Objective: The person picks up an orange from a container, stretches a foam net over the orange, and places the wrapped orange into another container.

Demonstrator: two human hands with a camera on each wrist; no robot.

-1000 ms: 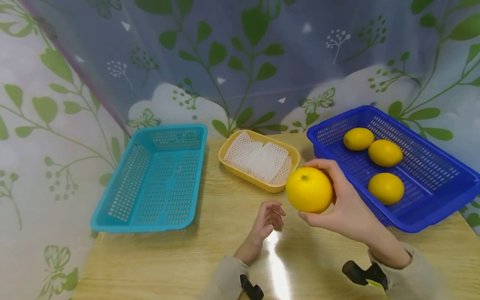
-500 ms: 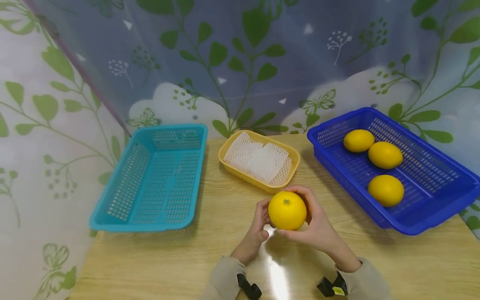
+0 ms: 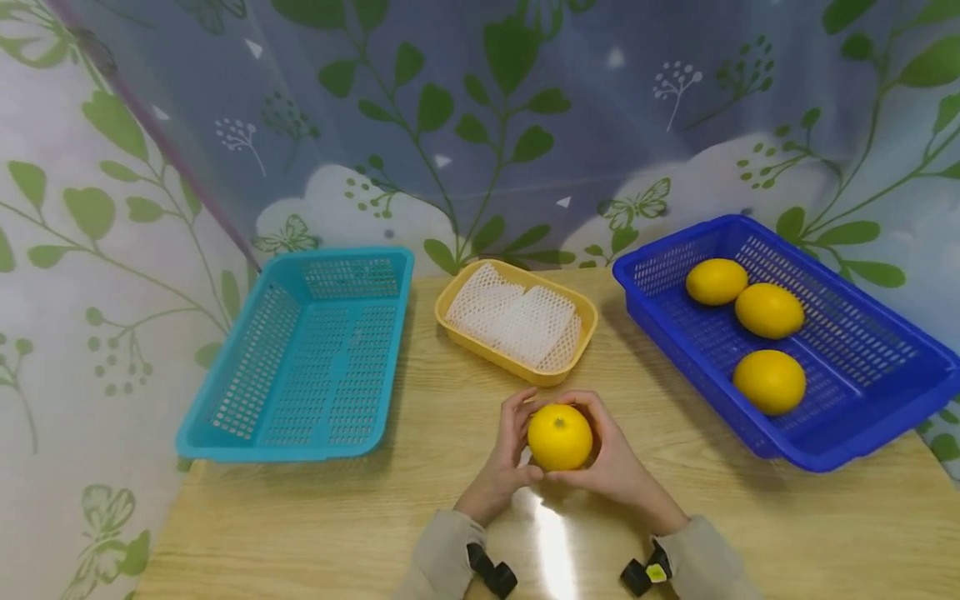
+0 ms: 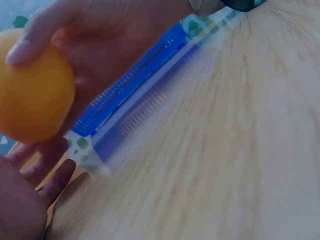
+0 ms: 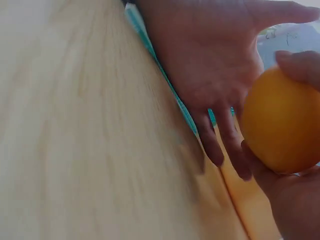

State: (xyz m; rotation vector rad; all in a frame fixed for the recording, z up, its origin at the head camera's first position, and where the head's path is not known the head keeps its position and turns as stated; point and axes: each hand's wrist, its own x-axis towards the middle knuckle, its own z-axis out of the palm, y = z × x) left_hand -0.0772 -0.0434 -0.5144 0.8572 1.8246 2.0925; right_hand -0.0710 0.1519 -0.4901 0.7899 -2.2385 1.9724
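Note:
A round yellow citrus fruit (image 3: 559, 437) with a small green stem end is held just above the table, between both hands. My right hand (image 3: 618, 462) grips it from the right, thumb below and fingers around the back in the head view. My left hand (image 3: 506, 458) stands on the fruit's left side with its palm turned toward it. In the right wrist view the fingers of the left hand (image 5: 210, 65) are fairly straight beside the citrus fruit (image 5: 282, 120). Whether they touch it, I cannot tell.
Behind the hands stands a small yellow tray (image 3: 495, 364) with white foam net sleeves (image 3: 517, 321). A blue basket (image 3: 690, 362) on the right has three yellow fruits (image 3: 769, 382) in it. On the left is a bare turquoise basket (image 3: 337, 367). A patterned curtain (image 3: 480, 125) closes the back.
My right hand has brought the citrus fruit left and down from beside the blue basket to my left hand. The left hand has shifted slightly down and left beside it.

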